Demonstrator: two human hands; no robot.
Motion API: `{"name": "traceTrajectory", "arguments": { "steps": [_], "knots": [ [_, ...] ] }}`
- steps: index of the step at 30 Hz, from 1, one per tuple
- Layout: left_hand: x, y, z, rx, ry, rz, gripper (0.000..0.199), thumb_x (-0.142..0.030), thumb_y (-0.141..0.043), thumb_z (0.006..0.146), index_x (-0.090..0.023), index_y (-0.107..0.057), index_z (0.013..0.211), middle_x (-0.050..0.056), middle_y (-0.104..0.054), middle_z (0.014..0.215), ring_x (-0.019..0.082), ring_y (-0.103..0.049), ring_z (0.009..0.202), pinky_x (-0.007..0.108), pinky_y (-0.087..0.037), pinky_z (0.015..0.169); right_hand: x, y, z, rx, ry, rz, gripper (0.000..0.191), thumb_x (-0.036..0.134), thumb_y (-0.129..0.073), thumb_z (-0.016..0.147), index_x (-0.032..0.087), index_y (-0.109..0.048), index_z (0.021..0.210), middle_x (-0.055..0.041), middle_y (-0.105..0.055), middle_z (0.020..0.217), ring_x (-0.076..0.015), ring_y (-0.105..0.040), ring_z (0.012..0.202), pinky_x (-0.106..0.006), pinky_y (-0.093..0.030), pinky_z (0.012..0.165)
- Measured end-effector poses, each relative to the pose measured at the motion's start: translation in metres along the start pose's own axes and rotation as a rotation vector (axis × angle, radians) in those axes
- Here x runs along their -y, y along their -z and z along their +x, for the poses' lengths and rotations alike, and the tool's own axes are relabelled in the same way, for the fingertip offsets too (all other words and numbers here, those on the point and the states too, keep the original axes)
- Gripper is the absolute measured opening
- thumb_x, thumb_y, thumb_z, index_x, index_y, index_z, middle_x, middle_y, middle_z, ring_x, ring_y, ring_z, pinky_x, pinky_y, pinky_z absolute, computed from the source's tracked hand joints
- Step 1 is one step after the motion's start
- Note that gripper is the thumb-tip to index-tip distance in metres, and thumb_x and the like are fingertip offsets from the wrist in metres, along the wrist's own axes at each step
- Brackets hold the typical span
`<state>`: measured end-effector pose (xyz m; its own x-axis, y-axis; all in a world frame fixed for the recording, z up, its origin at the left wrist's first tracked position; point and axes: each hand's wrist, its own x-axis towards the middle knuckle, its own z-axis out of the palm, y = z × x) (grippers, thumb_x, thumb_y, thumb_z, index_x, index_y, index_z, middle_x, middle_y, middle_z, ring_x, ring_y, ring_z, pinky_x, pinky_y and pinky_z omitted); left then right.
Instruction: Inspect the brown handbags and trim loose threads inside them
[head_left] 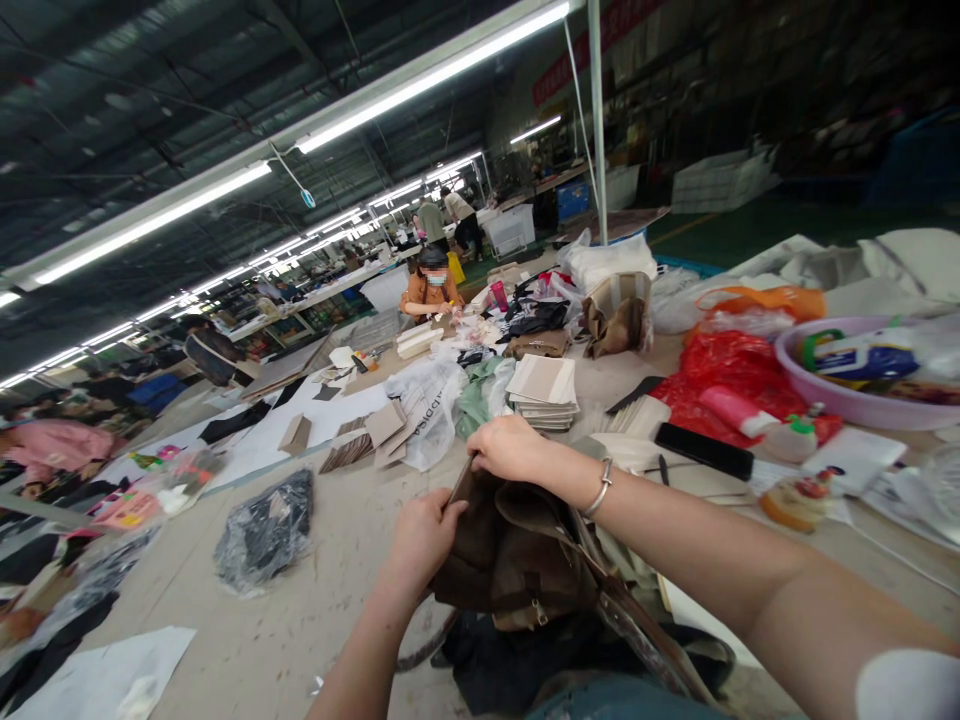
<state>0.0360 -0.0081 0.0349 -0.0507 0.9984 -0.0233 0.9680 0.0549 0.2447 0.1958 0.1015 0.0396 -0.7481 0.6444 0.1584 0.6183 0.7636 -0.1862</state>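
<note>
A brown bag (517, 560) with a small metal clasp on its front lies just before me on the worktable (337, 590). My left hand (424, 540) pinches the bag's edge at its left side. Higher up, my right hand (510, 450), with a bracelet (602, 487) at the wrist, grips the same edge near its far corner. The bag's strap (652, 640) trails toward my body at the right. Black fabric (510, 665) is bunched under the bag. The inside of the bag is mostly hidden.
Stacked cards (544, 390) stand beyond my right hand. A plastic-wrapped black bundle (266, 530) lies left. To the right are a black phone (705, 450), a red plastic bag (727, 385) and a purple basin (847, 400). A masked co-worker (431, 290) sits across the table.
</note>
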Motion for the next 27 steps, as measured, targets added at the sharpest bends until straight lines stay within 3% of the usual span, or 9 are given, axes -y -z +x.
{"name": "traceTrajectory", "arguments": {
  "steps": [2, 4, 6, 9, 12, 17, 19, 23, 27],
  "knots": [
    [0.001, 0.006, 0.001, 0.074, -0.015, -0.071, 0.022, -0.034, -0.054, 0.077, -0.019, -0.065, 0.088, -0.002, -0.058, 0.058, 0.013, -0.052, 0.057, 0.022, -0.029, 0.054, 0.0, 0.0, 0.001, -0.005, 0.0, 0.0, 0.023, 0.038, -0.054, 0.079, 0.025, -0.068, 0.092, -0.0046, -0.069, 0.091, -0.0202, -0.062, 0.085, -0.025, -0.043, 0.068],
    [0.001, 0.012, 0.006, 0.113, -0.029, -0.127, 0.046, -0.041, -0.06, 0.071, -0.022, -0.057, 0.114, -0.004, -0.059, 0.059, 0.014, -0.053, 0.056, 0.021, -0.03, 0.053, 0.001, -0.001, 0.003, -0.011, 0.003, 0.0, 0.023, 0.039, -0.054, 0.077, 0.025, -0.068, 0.09, -0.0048, -0.07, 0.089, -0.0204, -0.062, 0.084, -0.025, -0.043, 0.065],
    [-0.002, 0.016, 0.014, 0.089, -0.066, -0.137, 0.056, -0.043, -0.062, 0.069, -0.023, -0.052, 0.121, -0.003, -0.063, 0.066, 0.015, -0.056, 0.061, 0.021, -0.033, 0.056, 0.002, -0.001, 0.005, -0.018, 0.01, 0.001, 0.023, 0.038, -0.054, 0.077, 0.025, -0.068, 0.088, -0.0048, -0.07, 0.087, -0.0205, -0.062, 0.082, -0.025, -0.042, 0.063],
    [-0.008, 0.014, 0.03, 0.025, -0.14, -0.067, 0.022, -0.034, -0.056, 0.076, -0.023, -0.067, 0.092, 0.0, -0.067, 0.073, 0.015, -0.057, 0.067, 0.022, -0.033, 0.06, 0.002, -0.001, 0.005, -0.023, -0.003, -0.01, 0.022, 0.035, -0.053, 0.077, 0.024, -0.069, 0.086, -0.0052, -0.07, 0.084, -0.0208, -0.063, 0.08, -0.025, -0.041, 0.061],
    [-0.012, 0.005, 0.041, -0.016, -0.116, 0.04, 0.021, -0.028, -0.05, 0.08, -0.02, -0.066, 0.069, 0.001, -0.065, 0.065, 0.014, -0.054, 0.061, 0.022, -0.029, 0.055, -0.002, 0.003, 0.001, -0.016, 0.003, 0.01, 0.023, 0.036, -0.053, 0.077, 0.025, -0.068, 0.091, -0.0044, -0.07, 0.086, -0.0203, -0.062, 0.081, -0.025, -0.04, 0.061],
    [-0.011, -0.002, 0.042, -0.07, -0.04, 0.149, 0.025, -0.031, -0.047, 0.082, -0.019, -0.063, 0.066, 0.002, -0.063, 0.062, 0.014, -0.053, 0.06, 0.023, -0.025, 0.053, -0.013, 0.014, -0.012, 0.017, 0.077, 0.087, 0.057, 0.048, -0.064, 0.068, 0.028, -0.051, 0.119, -0.0016, -0.068, 0.085, -0.0204, -0.062, 0.083, -0.024, -0.04, 0.064],
    [-0.01, -0.001, 0.041, -0.072, -0.014, 0.178, 0.025, -0.032, -0.048, 0.081, -0.019, -0.063, 0.066, 0.002, -0.063, 0.063, 0.014, -0.053, 0.061, 0.024, -0.025, 0.053, -0.015, 0.016, -0.017, -0.002, 0.033, 0.032, 0.052, 0.045, -0.061, 0.071, 0.026, -0.05, 0.119, -0.0034, -0.068, 0.084, -0.0219, -0.061, 0.082, -0.026, -0.04, 0.064],
    [-0.008, -0.001, 0.041, -0.074, -0.009, 0.18, 0.026, -0.033, -0.048, 0.082, -0.019, -0.063, 0.066, 0.001, -0.063, 0.063, 0.013, -0.054, 0.062, 0.024, -0.027, 0.055, -0.016, 0.014, -0.022, -0.018, 0.003, -0.045, 0.025, 0.038, -0.052, 0.08, 0.022, -0.06, 0.097, -0.0061, -0.066, 0.087, -0.0227, -0.06, 0.083, -0.028, -0.04, 0.066],
    [-0.01, -0.003, 0.04, -0.071, 0.007, 0.145, 0.026, -0.032, -0.047, 0.083, -0.02, -0.063, 0.067, 0.0, -0.064, 0.065, 0.013, -0.055, 0.063, 0.023, -0.028, 0.056, -0.014, 0.013, -0.025, -0.081, 0.051, -0.008, 0.035, 0.05, -0.05, 0.08, 0.022, -0.059, 0.098, -0.0052, -0.062, 0.091, -0.0216, -0.058, 0.084, -0.029, -0.04, 0.066]
  ]
}}
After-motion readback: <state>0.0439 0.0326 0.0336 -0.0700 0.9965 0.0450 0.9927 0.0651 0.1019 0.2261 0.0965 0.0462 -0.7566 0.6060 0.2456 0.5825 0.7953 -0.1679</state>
